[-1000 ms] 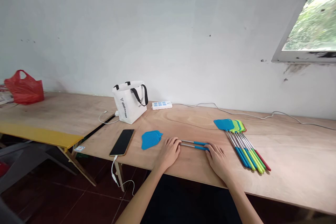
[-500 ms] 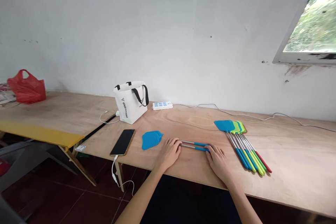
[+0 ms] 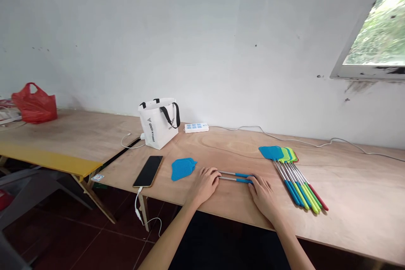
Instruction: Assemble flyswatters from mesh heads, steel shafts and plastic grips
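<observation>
Two blue-handled fly swatters point(image 3: 243, 180) lie side by side across the table in front of me, metal rods to the left and grips to the right. My left hand point(image 3: 205, 183) is closed over the rods, fingers curled down onto them. At the other end, my right hand point(image 3: 261, 192) has its fingers bent over the tips of the blue grips. Just left of my left hand are blue mesh swatter heads point(image 3: 182, 169), overlapping; my hand hides where they meet the rods. To the right lies a fanned row of several fly swatters point(image 3: 292, 177) in blue, yellow-green, green and red.
A phone point(image 3: 148, 171) on a white cable lies at the left front edge of the wooden table point(image 3: 354, 194). Behind it stand a white bag point(image 3: 158, 124) and a power strip point(image 3: 196, 128), its cord running along the wall. A red plastic bag point(image 3: 36, 103) sits far left.
The view has shifted very slightly. Both hands keep their places on the two swatters, and nothing else has visibly moved.
</observation>
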{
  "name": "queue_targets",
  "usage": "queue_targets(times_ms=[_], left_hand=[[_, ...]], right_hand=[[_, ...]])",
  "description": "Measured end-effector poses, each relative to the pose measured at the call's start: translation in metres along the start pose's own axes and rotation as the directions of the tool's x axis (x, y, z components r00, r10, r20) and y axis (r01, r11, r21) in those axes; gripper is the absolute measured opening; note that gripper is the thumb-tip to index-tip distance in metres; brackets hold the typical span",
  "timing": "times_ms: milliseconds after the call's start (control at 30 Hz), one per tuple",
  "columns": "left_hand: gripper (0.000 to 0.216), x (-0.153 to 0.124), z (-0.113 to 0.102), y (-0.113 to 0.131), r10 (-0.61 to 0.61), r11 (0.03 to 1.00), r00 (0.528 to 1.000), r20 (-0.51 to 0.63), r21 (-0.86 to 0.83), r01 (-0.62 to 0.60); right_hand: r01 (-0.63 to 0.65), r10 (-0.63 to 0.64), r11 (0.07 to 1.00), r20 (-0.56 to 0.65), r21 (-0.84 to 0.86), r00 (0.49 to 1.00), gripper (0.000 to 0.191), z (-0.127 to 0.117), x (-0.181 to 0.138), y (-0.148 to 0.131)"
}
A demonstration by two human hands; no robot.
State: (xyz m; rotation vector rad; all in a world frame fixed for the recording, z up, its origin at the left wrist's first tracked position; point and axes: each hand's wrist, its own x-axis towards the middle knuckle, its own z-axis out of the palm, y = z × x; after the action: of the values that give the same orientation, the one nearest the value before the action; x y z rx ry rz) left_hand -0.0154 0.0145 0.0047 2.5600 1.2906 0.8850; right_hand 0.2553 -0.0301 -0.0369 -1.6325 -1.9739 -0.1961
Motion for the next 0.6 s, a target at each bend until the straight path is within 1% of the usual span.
queue_targets(times_ms=[167,333,400,467,533,600], left_hand=[[0.024,-0.001,0.001,0.001,0.025,0.999,1.0,0.015,-0.045,-0.024],[0.024,0.0,-0.001,0.004,0.049,0.993,0.999,0.015,-0.105,-0.047],[0.026,0.002,-0.009,0.004,0.037,0.99,0.999,0.012,-0.136,-0.035],[0.026,0.004,-0.022,0.0,-0.003,0.99,1.0,-0.009,-0.141,0.002],[0.027,0.005,-0.037,-0.01,-0.061,0.993,0.997,-0.045,-0.107,0.056],[0.029,0.003,-0.051,-0.025,-0.149,0.989,0.985,-0.085,-0.027,0.147]], right_hand=[[-0.014,0.014,1.0,0.001,0.012,1.0,0.032,0.001,0.0,0.0],[0.021,-0.022,1.0,0.008,0.017,1.0,0.031,0.002,0.0,0.001],[0.021,-0.021,1.0,0.002,0.006,1.0,0.031,0.003,0.0,0.002],[0.016,-0.016,1.0,0.002,-0.006,1.0,0.032,0.003,0.0,0.002],[0.014,-0.014,1.0,0.009,-0.013,1.0,0.034,0.003,-0.001,0.001],[0.018,-0.017,1.0,0.022,-0.013,1.0,0.036,0.003,-0.002,-0.002]])
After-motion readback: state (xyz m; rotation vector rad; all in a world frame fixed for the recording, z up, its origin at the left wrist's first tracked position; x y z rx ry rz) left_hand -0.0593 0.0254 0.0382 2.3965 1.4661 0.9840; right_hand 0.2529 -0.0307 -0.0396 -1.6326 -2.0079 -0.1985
